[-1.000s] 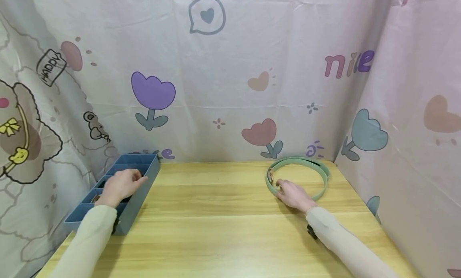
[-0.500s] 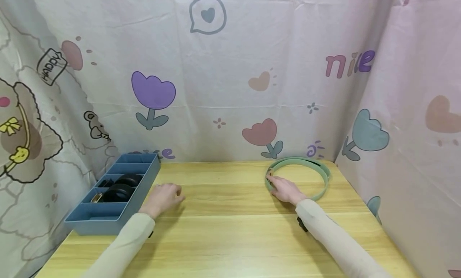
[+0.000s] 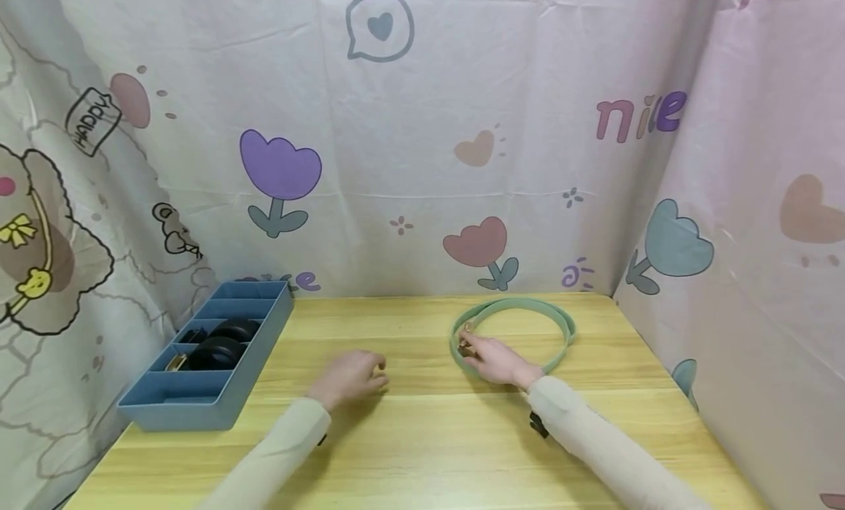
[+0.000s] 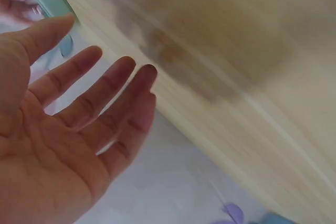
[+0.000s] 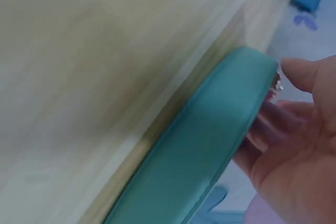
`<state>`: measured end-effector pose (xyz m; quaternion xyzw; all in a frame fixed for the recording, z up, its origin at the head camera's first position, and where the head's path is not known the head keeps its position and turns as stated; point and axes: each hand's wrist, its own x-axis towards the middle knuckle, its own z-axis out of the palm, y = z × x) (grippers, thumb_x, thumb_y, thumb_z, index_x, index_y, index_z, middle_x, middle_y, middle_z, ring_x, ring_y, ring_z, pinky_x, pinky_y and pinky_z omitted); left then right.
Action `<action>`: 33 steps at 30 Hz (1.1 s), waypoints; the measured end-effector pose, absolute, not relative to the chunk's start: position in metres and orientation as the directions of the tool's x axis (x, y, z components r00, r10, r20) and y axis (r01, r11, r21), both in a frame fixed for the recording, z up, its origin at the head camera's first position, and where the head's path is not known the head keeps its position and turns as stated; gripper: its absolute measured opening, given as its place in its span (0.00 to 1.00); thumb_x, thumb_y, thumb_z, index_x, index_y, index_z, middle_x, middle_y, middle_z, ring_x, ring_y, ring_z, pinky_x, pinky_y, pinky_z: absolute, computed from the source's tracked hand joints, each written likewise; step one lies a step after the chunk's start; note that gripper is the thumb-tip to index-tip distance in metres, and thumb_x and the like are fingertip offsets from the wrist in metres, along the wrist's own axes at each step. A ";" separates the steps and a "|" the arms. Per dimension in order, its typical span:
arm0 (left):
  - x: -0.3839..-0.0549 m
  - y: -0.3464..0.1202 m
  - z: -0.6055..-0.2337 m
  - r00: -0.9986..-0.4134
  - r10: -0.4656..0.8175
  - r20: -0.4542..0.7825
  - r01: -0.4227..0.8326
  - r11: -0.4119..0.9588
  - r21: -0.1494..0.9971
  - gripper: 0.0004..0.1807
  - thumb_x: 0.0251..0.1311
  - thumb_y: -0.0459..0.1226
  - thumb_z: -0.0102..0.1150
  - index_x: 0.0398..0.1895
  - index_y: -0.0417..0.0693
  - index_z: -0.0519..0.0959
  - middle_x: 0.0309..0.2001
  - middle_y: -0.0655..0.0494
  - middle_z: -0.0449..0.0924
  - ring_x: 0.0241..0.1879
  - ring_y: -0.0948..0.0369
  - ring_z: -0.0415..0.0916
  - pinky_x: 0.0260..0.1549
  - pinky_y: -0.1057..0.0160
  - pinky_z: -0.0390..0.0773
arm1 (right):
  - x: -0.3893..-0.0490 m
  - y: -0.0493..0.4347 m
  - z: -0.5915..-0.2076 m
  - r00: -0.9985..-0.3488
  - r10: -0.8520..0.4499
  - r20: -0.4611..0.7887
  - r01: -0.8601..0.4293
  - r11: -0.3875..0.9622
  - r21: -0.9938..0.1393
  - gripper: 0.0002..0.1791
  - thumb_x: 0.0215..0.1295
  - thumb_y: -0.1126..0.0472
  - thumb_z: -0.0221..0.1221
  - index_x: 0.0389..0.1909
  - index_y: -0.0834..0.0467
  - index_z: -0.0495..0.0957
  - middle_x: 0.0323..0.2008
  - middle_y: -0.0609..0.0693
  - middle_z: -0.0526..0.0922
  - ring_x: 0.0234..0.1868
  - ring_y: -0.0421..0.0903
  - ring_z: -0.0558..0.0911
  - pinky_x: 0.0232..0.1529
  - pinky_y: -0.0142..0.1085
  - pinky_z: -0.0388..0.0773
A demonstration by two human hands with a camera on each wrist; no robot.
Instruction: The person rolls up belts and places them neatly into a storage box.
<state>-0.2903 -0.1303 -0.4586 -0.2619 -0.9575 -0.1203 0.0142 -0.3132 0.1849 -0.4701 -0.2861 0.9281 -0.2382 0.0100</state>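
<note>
Nearest, along the bottom of the frame, is the front of the table (image 3: 409,459); at lower left the near end of the box (image 3: 174,420) sits by the table's edge. A little farther, left of centre, the left hand (image 3: 346,378) hangs over the wood, its fingers spread loosely and bent a little, holding nothing. Its fingertips point right, towards the belt (image 3: 521,303), with a stretch of table between.

Slightly beyond, right of centre, the right hand (image 3: 498,361) has thumb and fingers about the belt's left side, apparently pinching it by the buckle (image 3: 467,326); in the right wrist view the fingers go behind the band. How firm the grip is, I cannot tell.

From that grip the loop spreads to the right and away, passing behind the hand. Its long axis runs left to right, the band standing on edge. The right hand is nearer, touching it; the side it holds also faces the left hand, which looks like the relation that counts.

About as far off, at left, two black coils (image 3: 216,354) lie in separate compartments. Farthest is the curtain (image 3: 396,128).
</note>
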 end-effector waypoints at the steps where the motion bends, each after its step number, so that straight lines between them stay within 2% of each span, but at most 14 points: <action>1: -0.289 -0.123 -0.460 -0.856 0.509 0.093 0.516 0.826 0.228 0.17 0.60 0.44 0.65 0.48 0.46 0.80 0.38 0.53 0.83 0.33 0.60 0.78 0.38 0.55 0.80 | -0.312 0.180 -0.469 -0.830 -0.548 0.103 -0.527 0.709 -0.469 0.29 0.73 0.62 0.52 0.71 0.67 0.59 0.63 0.63 0.75 0.58 0.57 0.80 0.61 0.50 0.73; 4: -0.285 -0.098 -0.466 -0.821 0.556 0.129 0.570 0.791 0.224 0.27 0.61 0.43 0.64 0.62 0.47 0.73 0.53 0.45 0.79 0.48 0.52 0.79 0.50 0.50 0.79 | -0.308 0.167 -0.466 -0.818 -0.571 0.064 -0.521 0.690 -0.502 0.29 0.77 0.60 0.46 0.74 0.64 0.55 0.65 0.61 0.73 0.62 0.55 0.77 0.65 0.48 0.69; 6: -0.281 -0.081 -0.468 -0.792 0.588 0.163 0.611 0.764 0.207 0.32 0.61 0.41 0.64 0.69 0.52 0.68 0.61 0.41 0.72 0.57 0.47 0.75 0.55 0.46 0.76 | -0.308 0.163 -0.463 -0.814 -0.574 0.086 -0.533 0.682 -0.501 0.27 0.77 0.60 0.45 0.73 0.63 0.58 0.63 0.59 0.76 0.60 0.53 0.79 0.64 0.48 0.71; 7: -0.280 -0.074 -0.470 -0.774 0.607 0.182 0.633 0.752 0.186 0.34 0.61 0.40 0.64 0.71 0.54 0.66 0.64 0.39 0.69 0.59 0.45 0.73 0.56 0.45 0.75 | -0.308 0.163 -0.462 -0.816 -0.568 0.105 -0.540 0.686 -0.488 0.26 0.77 0.60 0.46 0.72 0.63 0.60 0.61 0.58 0.78 0.58 0.52 0.80 0.62 0.48 0.72; 9: -0.276 -0.061 -0.471 -0.736 0.648 0.196 0.674 0.727 0.133 0.36 0.61 0.38 0.65 0.72 0.59 0.63 0.70 0.39 0.63 0.63 0.43 0.70 0.58 0.42 0.73 | -0.311 0.167 -0.460 -0.827 -0.542 0.149 -0.542 0.697 -0.470 0.23 0.76 0.62 0.47 0.69 0.62 0.65 0.53 0.57 0.83 0.47 0.53 0.84 0.51 0.48 0.79; 12: -0.272 -0.048 -0.472 -0.687 0.704 0.180 0.722 0.690 0.057 0.32 0.62 0.37 0.64 0.69 0.63 0.67 0.68 0.47 0.67 0.59 0.48 0.74 0.54 0.48 0.77 | -0.316 0.182 -0.454 -0.860 -0.461 0.219 -0.510 0.752 -0.418 0.21 0.71 0.66 0.52 0.64 0.62 0.72 0.48 0.58 0.85 0.43 0.55 0.84 0.47 0.49 0.80; 14: -0.270 -0.042 -0.472 -0.666 0.729 0.160 0.741 0.670 0.032 0.26 0.63 0.38 0.63 0.63 0.63 0.71 0.61 0.52 0.73 0.51 0.54 0.77 0.49 0.56 0.79 | -0.322 0.197 -0.452 -0.886 -0.391 0.251 -0.460 0.809 -0.365 0.22 0.68 0.67 0.54 0.63 0.60 0.73 0.48 0.59 0.84 0.45 0.57 0.83 0.47 0.51 0.79; 16: -0.270 -0.040 -0.473 -0.660 0.735 0.156 0.748 0.662 0.040 0.16 0.63 0.40 0.63 0.54 0.60 0.76 0.51 0.56 0.76 0.44 0.59 0.74 0.43 0.62 0.78 | -0.327 0.215 -0.451 -0.910 -0.315 0.268 -0.391 0.866 -0.310 0.23 0.66 0.67 0.55 0.62 0.60 0.73 0.55 0.61 0.80 0.56 0.60 0.78 0.56 0.55 0.74; 18: -0.272 -0.041 -0.475 -0.667 0.722 0.185 0.741 0.669 0.060 0.08 0.63 0.40 0.63 0.45 0.58 0.80 0.44 0.56 0.77 0.40 0.61 0.72 0.39 0.64 0.77 | -0.333 0.232 -0.452 -0.929 -0.253 0.270 -0.324 0.909 -0.262 0.23 0.65 0.68 0.56 0.62 0.61 0.74 0.57 0.63 0.78 0.58 0.63 0.75 0.57 0.60 0.71; 20: -0.276 -0.046 -0.477 -0.687 0.693 0.217 0.721 0.689 0.081 0.03 0.63 0.40 0.63 0.38 0.54 0.83 0.39 0.56 0.77 0.37 0.61 0.72 0.38 0.64 0.77 | -0.336 0.248 -0.455 -0.949 -0.204 0.242 -0.261 0.936 -0.234 0.22 0.64 0.69 0.55 0.61 0.62 0.74 0.58 0.65 0.77 0.58 0.66 0.74 0.55 0.62 0.71; 24: -0.288 -0.067 -0.479 -0.722 0.642 0.259 0.683 0.720 0.119 0.04 0.61 0.38 0.64 0.34 0.50 0.86 0.33 0.56 0.78 0.33 0.61 0.74 0.37 0.62 0.79 | -0.338 0.271 -0.463 -0.969 -0.151 0.195 -0.200 0.944 -0.263 0.21 0.65 0.69 0.54 0.59 0.65 0.75 0.53 0.66 0.79 0.53 0.66 0.78 0.49 0.61 0.75; 29: -0.310 -0.099 -0.481 -0.794 0.542 0.276 0.594 0.789 0.160 0.04 0.61 0.36 0.64 0.34 0.45 0.85 0.35 0.53 0.81 0.37 0.54 0.77 0.41 0.54 0.80 | -0.336 0.280 -0.464 -0.970 -0.157 0.186 -0.215 0.912 -0.351 0.15 0.66 0.68 0.55 0.52 0.67 0.78 0.45 0.64 0.84 0.43 0.59 0.83 0.45 0.56 0.79; 33: -0.318 -0.113 -0.483 -0.858 0.443 0.261 0.485 0.866 0.125 0.04 0.59 0.30 0.64 0.36 0.43 0.84 0.44 0.46 0.82 0.41 0.47 0.77 0.44 0.49 0.79 | -0.331 0.271 -0.464 -0.969 -0.203 0.143 -0.245 0.878 -0.411 0.09 0.65 0.66 0.59 0.43 0.66 0.81 0.34 0.56 0.85 0.32 0.47 0.82 0.41 0.45 0.81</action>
